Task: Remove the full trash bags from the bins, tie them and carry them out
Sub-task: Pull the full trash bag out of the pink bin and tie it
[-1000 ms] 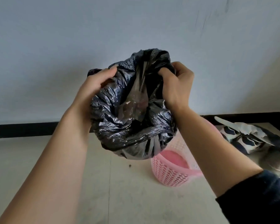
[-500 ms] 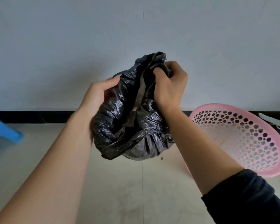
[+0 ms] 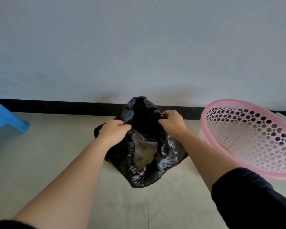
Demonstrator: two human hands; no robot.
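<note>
A black trash bag (image 3: 160,164) rests on the pale floor, close to the wall. Its mouth gapes and some crumpled rubbish shows inside. My left hand (image 3: 113,132) pinches the left edge of the bag's mouth. My right hand (image 3: 172,122) pinches the right edge, and the two hands hold the rim apart. To the right, the pink perforated bin (image 3: 254,139) stands without a liner, its rim near my right forearm.
A blue plastic stool (image 3: 5,119) stands at the left edge. A grey wall with a black skirting board (image 3: 56,107) runs behind the bag. Bare floor tiles (image 3: 48,154) lie in front and to the left.
The bag has gone down from chest height onto the floor. My hands have shifted from clutching the bunched top to holding its rim on both sides. The view tilted down and left.
</note>
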